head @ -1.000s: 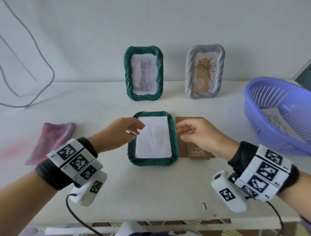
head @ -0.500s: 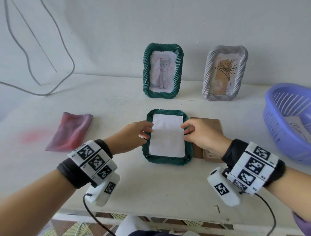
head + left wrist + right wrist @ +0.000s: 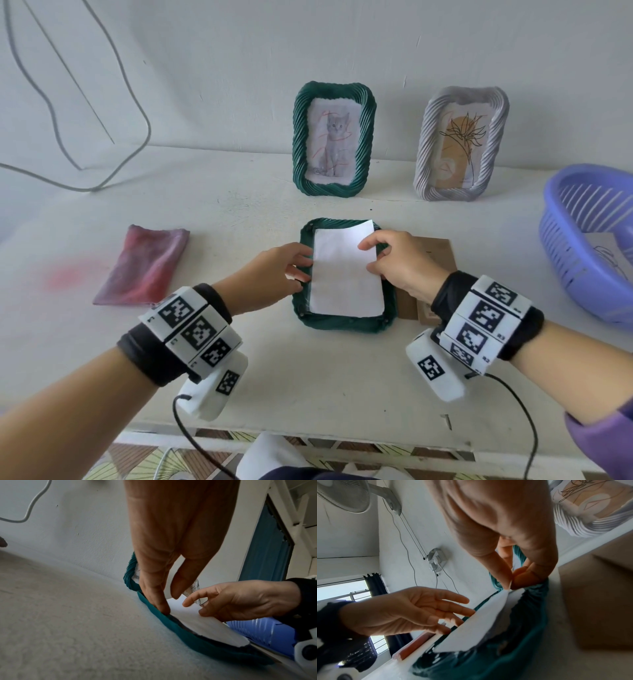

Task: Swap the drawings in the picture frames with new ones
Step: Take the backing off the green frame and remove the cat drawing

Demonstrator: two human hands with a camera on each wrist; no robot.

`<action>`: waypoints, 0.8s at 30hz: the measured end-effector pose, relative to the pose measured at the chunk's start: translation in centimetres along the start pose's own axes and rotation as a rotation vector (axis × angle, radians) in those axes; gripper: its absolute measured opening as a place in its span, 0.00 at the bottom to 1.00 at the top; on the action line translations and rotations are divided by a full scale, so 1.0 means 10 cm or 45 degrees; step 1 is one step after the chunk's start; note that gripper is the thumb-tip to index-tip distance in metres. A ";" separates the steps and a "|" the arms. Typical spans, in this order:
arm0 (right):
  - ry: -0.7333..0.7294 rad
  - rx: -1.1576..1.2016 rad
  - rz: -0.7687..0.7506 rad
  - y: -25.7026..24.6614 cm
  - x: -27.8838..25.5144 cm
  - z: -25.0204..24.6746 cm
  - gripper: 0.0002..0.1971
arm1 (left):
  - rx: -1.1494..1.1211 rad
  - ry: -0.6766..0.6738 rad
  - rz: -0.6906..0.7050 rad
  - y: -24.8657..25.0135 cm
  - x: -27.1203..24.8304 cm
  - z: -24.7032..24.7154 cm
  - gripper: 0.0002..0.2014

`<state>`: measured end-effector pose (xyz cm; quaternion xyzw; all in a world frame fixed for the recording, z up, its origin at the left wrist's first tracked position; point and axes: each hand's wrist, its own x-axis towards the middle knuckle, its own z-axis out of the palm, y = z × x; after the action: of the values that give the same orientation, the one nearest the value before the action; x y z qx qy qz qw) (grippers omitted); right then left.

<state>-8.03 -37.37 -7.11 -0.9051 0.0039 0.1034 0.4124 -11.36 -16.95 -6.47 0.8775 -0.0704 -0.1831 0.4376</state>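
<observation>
A dark green woven frame [image 3: 342, 323] lies face down at the table's middle with a white sheet [image 3: 344, 277] in its back. My right hand [image 3: 378, 255] pinches the sheet's right edge between thumb and forefinger [image 3: 503, 580] and lifts that side, so the sheet sits askew. My left hand [image 3: 291, 267] presses straight fingertips [image 3: 162, 607] on the frame's left rim beside the sheet. Two frames stand against the wall: a green one with a cat picture [image 3: 334, 138] and a grey one with a plant drawing [image 3: 460, 144].
A brown cardboard backing [image 3: 436, 253] lies right of the flat frame, partly under my right wrist. A purple basket [image 3: 582, 240] with a drawing inside stands at the right edge. A pink-red cloth [image 3: 144, 263] lies at left. A grey cable [image 3: 102, 102] hangs on the wall.
My right hand moved onto the sheet, pinched its right edge and raised it, turning the sheet askew. My left hand stayed at the frame's left rim. The head view shifted left.
</observation>
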 end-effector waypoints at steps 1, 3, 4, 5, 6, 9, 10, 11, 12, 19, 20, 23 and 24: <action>0.005 -0.006 -0.004 0.00 0.00 -0.01 0.17 | 0.002 0.004 -0.002 0.00 0.00 0.01 0.24; 0.024 -0.029 -0.014 0.01 0.00 -0.03 0.19 | 0.010 0.013 -0.006 0.00 -0.01 0.01 0.25; 0.036 -0.048 -0.021 0.01 0.00 -0.05 0.20 | 0.013 0.017 -0.010 0.00 -0.01 0.01 0.25; 0.047 -0.068 -0.029 0.01 0.00 -0.07 0.21 | 0.015 0.017 -0.014 0.00 0.00 0.01 0.25; 0.056 -0.090 -0.038 0.02 -0.01 -0.10 0.22 | 0.014 0.016 -0.019 0.01 0.00 0.01 0.24; 0.098 -0.142 -0.036 0.05 -0.04 -0.17 0.21 | 0.003 0.016 -0.027 0.02 -0.01 0.00 0.24; 0.119 -0.143 -0.034 0.06 -0.05 -0.19 0.20 | -0.001 0.022 -0.026 0.02 -0.01 0.00 0.24; 0.143 -0.133 -0.036 0.07 -0.07 -0.22 0.20 | -0.005 0.037 -0.024 0.03 -0.02 0.00 0.24; 0.165 -0.114 -0.042 0.09 -0.08 -0.24 0.19 | -0.013 0.063 -0.016 0.03 -0.02 -0.01 0.23; 0.237 0.279 -0.214 0.01 -0.27 -0.41 0.14 | -0.320 0.318 0.130 0.26 -0.04 -0.01 0.17; 0.239 0.333 -0.241 -0.02 -0.30 -0.43 0.15 | -0.381 0.334 0.148 0.31 -0.06 0.02 0.17; 0.247 0.459 -0.306 -0.09 -0.37 -0.45 0.15 | -0.474 0.354 0.217 0.42 -0.10 0.08 0.15; 0.254 0.493 -0.321 -0.11 -0.38 -0.45 0.16 | -0.496 0.360 0.238 0.44 -0.11 0.10 0.14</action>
<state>-10.82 -40.30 -2.68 -0.8084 -0.0485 -0.0413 0.5852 -12.56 -20.02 -3.24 0.7831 -0.0528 -0.0273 0.6190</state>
